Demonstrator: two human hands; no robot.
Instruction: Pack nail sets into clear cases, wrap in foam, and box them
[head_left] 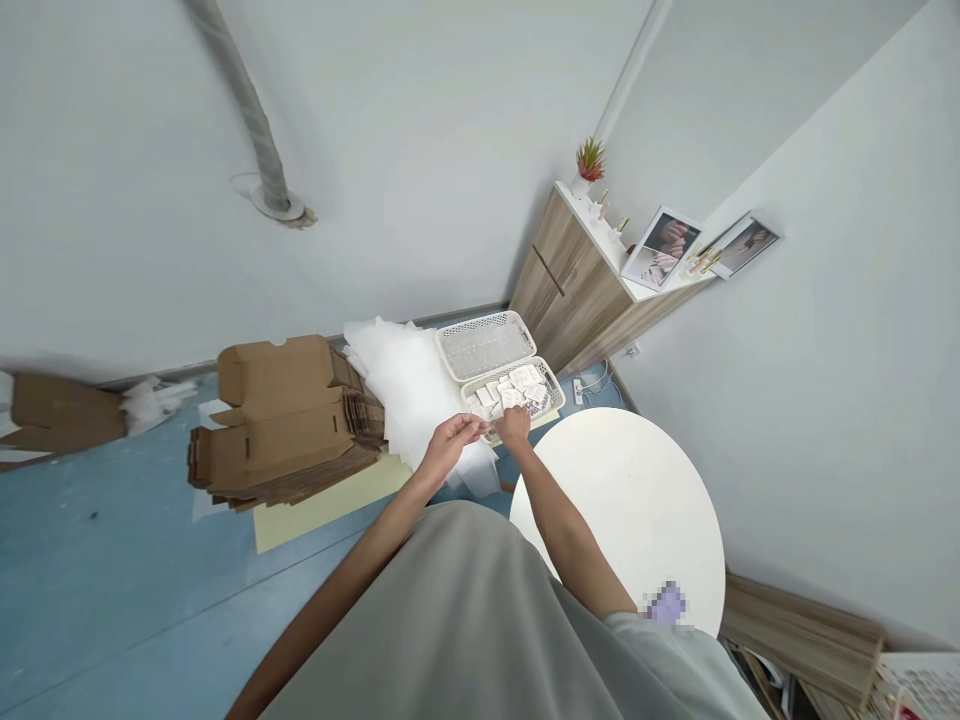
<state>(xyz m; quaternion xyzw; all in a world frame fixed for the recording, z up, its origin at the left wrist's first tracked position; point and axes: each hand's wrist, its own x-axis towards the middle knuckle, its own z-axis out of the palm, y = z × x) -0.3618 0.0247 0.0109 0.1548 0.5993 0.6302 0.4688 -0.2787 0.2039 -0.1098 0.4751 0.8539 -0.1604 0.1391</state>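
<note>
My left hand [451,440] is held at the near left corner of a white plastic basket [559,395]. Its thumb and fingertips are pinched together; whatever lies between them is too small to make out. Beside it, my right hand [514,426] reaches over the basket's near edge with its fingers curled, their tips hidden. Small white packets [523,378] with faint print are heaped in this basket, just beyond the right hand. Directly behind stands a second white basket [487,342] with a pale, see-through layer inside.
Flattened brown cardboard boxes [277,435] are stacked on the blue floor at left. White foam sheets [409,385] lie between them and the baskets. A round white table [630,490] stands close at right, with a wooden cabinet [570,290] behind. A power strip [578,391] lies near the wall.
</note>
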